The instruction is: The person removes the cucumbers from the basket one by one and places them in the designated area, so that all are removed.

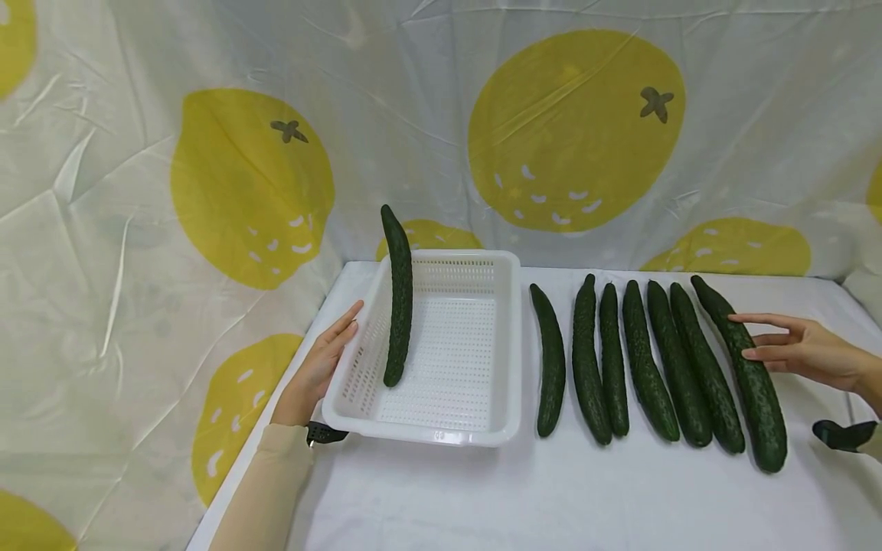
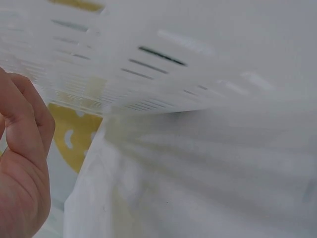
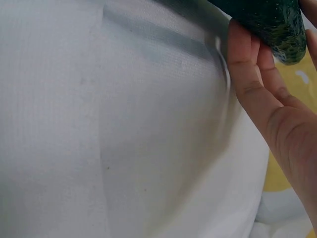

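A white perforated plastic basket (image 1: 458, 436) stands at the left of the table, with one cucumber (image 1: 400, 306) leaning inside it, its far end sticking up past the back rim. My left hand (image 1: 324, 367) lies along the basket's left side, fingers extended against the wall; the left wrist view shows that hand (image 2: 22, 148) close by the slotted side. On the right, my right hand (image 1: 816, 352) holds the rightmost cucumber (image 1: 754, 386) of a row, fingers and thumb on its upper half. In the right wrist view, the cucumber's end (image 3: 272, 29) sits between the fingers and thumb.
Several more cucumbers (image 1: 644, 360) lie side by side between the basket and my right hand, a single one (image 1: 549, 363) nearest the basket. A white cloth (image 1: 565, 497) covers the table. A lemon-print curtain (image 1: 406, 115) hangs behind and at the left.
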Demonstrator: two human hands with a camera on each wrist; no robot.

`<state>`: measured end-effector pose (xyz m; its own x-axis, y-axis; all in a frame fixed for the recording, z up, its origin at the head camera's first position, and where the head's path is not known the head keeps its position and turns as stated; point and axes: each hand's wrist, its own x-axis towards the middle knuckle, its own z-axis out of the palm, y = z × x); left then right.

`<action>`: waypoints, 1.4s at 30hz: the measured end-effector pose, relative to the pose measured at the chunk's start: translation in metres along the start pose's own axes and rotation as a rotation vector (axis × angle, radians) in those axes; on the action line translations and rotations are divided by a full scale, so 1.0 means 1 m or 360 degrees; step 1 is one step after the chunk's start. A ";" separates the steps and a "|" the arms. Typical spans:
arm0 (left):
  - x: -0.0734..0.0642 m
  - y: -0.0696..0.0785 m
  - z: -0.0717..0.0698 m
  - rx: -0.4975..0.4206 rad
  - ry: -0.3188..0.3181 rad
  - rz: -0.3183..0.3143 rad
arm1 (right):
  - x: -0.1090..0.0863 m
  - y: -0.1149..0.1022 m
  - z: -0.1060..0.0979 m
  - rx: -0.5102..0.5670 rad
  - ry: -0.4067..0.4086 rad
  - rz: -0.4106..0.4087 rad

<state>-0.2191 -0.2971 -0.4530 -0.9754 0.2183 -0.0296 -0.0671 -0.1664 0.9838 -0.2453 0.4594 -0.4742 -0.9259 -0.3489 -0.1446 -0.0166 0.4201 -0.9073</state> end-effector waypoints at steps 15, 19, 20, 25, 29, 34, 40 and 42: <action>-0.001 0.001 0.001 0.0009 -0.0016 0.0050 | 0.003 -0.007 0.005 -0.0226 0.0025 0.0118; -0.001 0.003 0.002 -0.0003 -0.0019 0.0054 | 0.000 -0.008 0.004 -0.0253 0.0038 0.0129; -0.001 0.003 0.002 -0.0008 -0.0016 0.0046 | -0.001 -0.009 0.004 -0.0269 0.0044 0.0133; -0.001 0.004 0.003 -0.0010 -0.0005 0.0028 | -0.003 -0.010 0.003 -0.0337 0.0106 0.0125; -0.001 0.003 0.003 0.0014 0.0002 0.0004 | -0.003 -0.012 0.003 -0.0382 0.0164 0.0129; -0.001 0.003 0.003 0.0035 0.0016 -0.0028 | 0.000 -0.025 0.001 -0.0396 0.0267 0.0090; -0.001 0.003 0.003 0.0032 0.0016 -0.0022 | 0.011 -0.060 0.003 -0.0282 0.0300 -0.0116; -0.001 0.003 0.003 0.0019 0.0023 -0.0022 | 0.017 -0.074 0.008 -0.0255 0.0272 -0.0180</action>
<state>-0.2175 -0.2949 -0.4499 -0.9774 0.2066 -0.0455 -0.0780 -0.1519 0.9853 -0.2563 0.4157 -0.4132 -0.9649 -0.2603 0.0355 -0.1707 0.5186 -0.8378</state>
